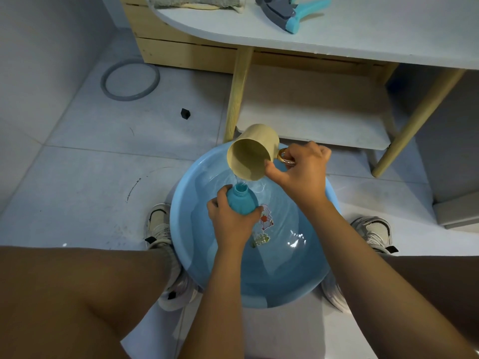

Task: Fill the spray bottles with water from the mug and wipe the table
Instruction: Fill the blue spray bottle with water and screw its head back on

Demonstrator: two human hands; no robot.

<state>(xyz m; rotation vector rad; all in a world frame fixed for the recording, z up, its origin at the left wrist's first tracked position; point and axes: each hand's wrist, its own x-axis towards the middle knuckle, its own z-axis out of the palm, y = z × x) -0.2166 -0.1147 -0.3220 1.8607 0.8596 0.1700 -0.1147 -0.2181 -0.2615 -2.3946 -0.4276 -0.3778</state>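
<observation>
My left hand (229, 220) grips a blue spray bottle (242, 200) with its cap off, upright over a blue basin (181, 211) of water on the floor. My right hand (300, 167) holds a beige mug (252, 152) by its handle, tipped toward the bottle. A thin stream of water runs from the mug's rim into the bottle's open neck. On the white table (363, 35) above lie a grey and blue spray head (287, 14) and a grey cloth (197, 1) at the top edge.
The table's wooden legs (237, 94) and lower shelf (311, 120) stand just behind the basin. My shoes (158, 226) flank the basin. A grey ring (129, 79) and a small black object (185, 114) lie on the tiled floor at left.
</observation>
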